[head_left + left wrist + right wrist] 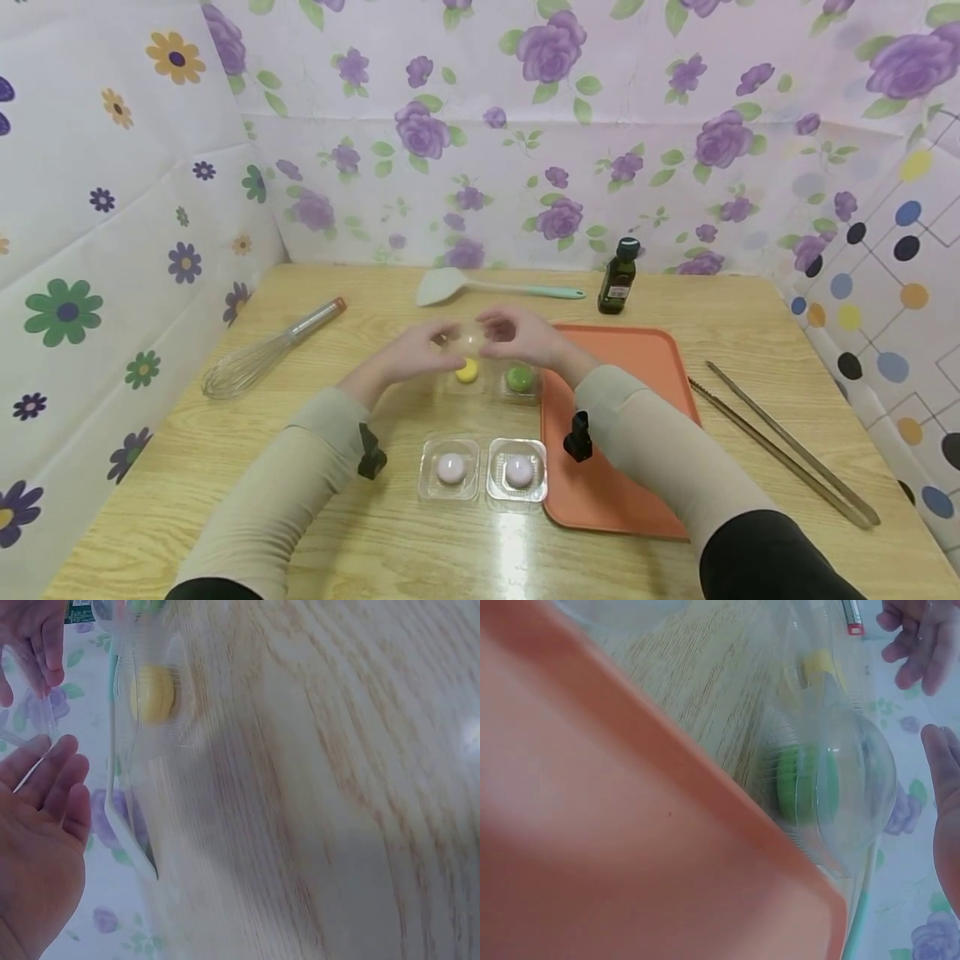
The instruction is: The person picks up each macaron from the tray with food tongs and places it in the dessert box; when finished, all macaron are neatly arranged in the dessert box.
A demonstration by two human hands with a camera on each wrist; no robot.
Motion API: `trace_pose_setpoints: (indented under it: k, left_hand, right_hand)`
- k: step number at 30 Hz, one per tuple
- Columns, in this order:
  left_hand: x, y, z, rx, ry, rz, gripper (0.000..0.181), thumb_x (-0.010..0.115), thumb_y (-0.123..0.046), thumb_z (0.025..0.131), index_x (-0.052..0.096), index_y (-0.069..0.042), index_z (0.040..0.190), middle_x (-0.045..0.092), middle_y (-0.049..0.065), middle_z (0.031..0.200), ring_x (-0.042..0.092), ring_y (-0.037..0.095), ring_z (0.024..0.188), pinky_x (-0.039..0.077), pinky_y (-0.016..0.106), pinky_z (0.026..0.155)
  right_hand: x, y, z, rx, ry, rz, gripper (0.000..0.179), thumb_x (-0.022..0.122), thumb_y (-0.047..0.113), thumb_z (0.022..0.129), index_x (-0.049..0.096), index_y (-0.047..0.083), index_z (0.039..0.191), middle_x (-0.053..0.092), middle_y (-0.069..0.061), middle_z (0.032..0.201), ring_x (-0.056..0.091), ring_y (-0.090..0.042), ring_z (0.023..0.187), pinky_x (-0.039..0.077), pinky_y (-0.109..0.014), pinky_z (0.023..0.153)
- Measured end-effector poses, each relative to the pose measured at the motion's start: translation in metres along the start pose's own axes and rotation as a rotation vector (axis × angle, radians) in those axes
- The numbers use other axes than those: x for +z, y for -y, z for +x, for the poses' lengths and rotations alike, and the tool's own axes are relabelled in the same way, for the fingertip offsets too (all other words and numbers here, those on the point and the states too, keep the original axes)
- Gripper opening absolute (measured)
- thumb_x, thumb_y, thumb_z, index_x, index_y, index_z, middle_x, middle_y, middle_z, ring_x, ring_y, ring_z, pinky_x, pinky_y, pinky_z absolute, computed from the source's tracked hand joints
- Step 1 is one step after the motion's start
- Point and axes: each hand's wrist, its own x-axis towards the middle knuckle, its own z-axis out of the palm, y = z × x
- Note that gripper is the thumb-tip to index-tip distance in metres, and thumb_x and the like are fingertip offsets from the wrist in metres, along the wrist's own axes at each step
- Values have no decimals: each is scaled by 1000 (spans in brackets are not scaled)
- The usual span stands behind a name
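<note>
Above the far containers, my left hand (420,350) and right hand (521,333) hold a clear plastic lid (471,337) between them. In the left wrist view, the fingertips of my left hand (45,832) are at the lid's thin edge, with the other hand opposite. Just below the hands, a round yellow ridged cake (467,371) sits in a clear container. Beside it a green ridged cake (806,784) lies under a clear domed lid (866,780). Closer to me, two lilac cakes (452,468) sit in square clear containers (517,494).
An orange tray (615,508) lies under my right forearm, with metal tongs (787,450) to its right. A whisk (262,354) is on the left. At the back are a white spatula (442,286) with a mint handle and a dark bottle (618,277). Patterned cloth walls surround the table.
</note>
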Motion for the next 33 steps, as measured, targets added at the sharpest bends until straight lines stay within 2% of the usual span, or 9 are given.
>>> trace_pose_setpoints:
  k: [7,11,15,19,25,33]
  left_hand:
    - [-1,3,-2,-8,0,1,75,73,-38,78,42,-8,139,48,7,134,44,28,119,41,49,94]
    - [0,8,-1,-15,-7,38,78,76,-37,75,41,-11,139,45,6,137,42,29,122,39,50,96]
    - [3,15,0,-14,-11,130,83,79,-43,70,42,-13,139,45,3,138,40,28,124,36,51,100]
    - [7,17,-1,-19,-16,228,85,80,-46,68,43,-15,138,46,1,137,39,25,125,32,49,103]
    - [10,19,-2,-11,-9,290,87,79,-48,67,43,-12,137,46,4,137,37,25,125,29,48,105]
    - [14,22,0,-16,26,358,87,77,-50,69,41,-12,139,44,5,139,34,26,127,23,48,108]
  right_hand:
    - [2,-1,0,-42,31,-79,67,78,23,75,48,5,133,54,-11,125,52,-23,115,39,-32,100]
    - [6,0,-1,-52,57,-245,75,79,25,74,43,5,137,51,-11,130,51,-23,115,41,-35,99]
    - [12,0,1,-43,72,-423,79,78,33,73,42,8,138,50,-8,132,51,-22,113,44,-37,94]
    - [17,-1,3,-28,91,-527,81,79,37,71,42,11,139,48,-5,135,47,-21,117,42,-40,96]
    - [22,-4,4,-44,85,-585,82,80,37,69,44,10,137,48,-6,136,40,-24,125,33,-46,103]
    - [26,-10,5,-22,86,-648,82,79,42,68,45,13,137,49,-7,136,41,-28,124,31,-49,104]
